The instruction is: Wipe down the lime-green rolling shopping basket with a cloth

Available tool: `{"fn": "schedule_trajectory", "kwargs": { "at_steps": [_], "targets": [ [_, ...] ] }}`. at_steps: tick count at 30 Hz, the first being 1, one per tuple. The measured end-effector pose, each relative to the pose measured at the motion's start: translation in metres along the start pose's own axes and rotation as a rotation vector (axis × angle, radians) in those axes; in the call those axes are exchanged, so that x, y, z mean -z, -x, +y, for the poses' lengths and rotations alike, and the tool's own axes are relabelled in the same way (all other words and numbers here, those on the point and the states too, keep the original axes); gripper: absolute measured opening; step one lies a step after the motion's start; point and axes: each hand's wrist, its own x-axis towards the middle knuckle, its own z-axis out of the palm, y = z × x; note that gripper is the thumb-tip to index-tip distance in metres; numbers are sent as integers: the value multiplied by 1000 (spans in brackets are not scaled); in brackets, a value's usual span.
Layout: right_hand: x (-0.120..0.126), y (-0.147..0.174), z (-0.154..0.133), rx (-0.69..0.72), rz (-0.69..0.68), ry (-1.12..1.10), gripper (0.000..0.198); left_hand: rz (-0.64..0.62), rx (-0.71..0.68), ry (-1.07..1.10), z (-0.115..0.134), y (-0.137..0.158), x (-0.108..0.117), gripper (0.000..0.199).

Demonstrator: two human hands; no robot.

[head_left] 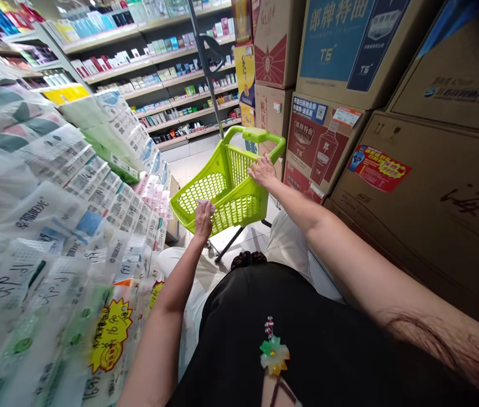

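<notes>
A lime-green plastic shopping cart (239,212) with pierced walls stands turned sideways in front of me, and no goods show inside its basket. My right hand (262,170) lies over the cart's near rim, close to the handle, with the fingers curled onto the edge. At the front end of the same rim is my left hand (204,219), closed around a small pale crumpled thing (211,207) that looks like tissue or paper. Whether the left fingers also grip the rim is hard to see.
Plastic-wrapped paper packs (95,186) with price tags pile up on the left. Stacked cardboard cartons (426,175) wall the right side. Beyond the cart, shelves (167,85) hold many small boxes, and a dark upright pole (205,73) rises behind it.
</notes>
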Motion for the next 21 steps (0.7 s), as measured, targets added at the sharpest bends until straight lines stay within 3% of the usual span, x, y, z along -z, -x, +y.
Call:
{"fn": "schedule_trajectory", "kwargs": {
  "at_steps": [3, 7, 12, 18, 21],
  "targets": [
    [1, 0, -5, -49, -3, -18, 55, 57, 115, -40, -21, 23, 12, 78],
    [4, 1, -18, -37, 10, -37, 65, 145, 272, -29, -6, 18, -1, 78],
    [2, 7, -21, -19, 61, -61, 69, 187, 192, -12, 18, 6, -22, 80],
    [-5, 7, -18, -9, 60, -90, 70, 165, 225, -25, -15, 10, -7, 89],
    [-5, 4, -25, -21, 56, -95, 69, 200, 262, -5, -13, 5, -9, 87]
  ]
}}
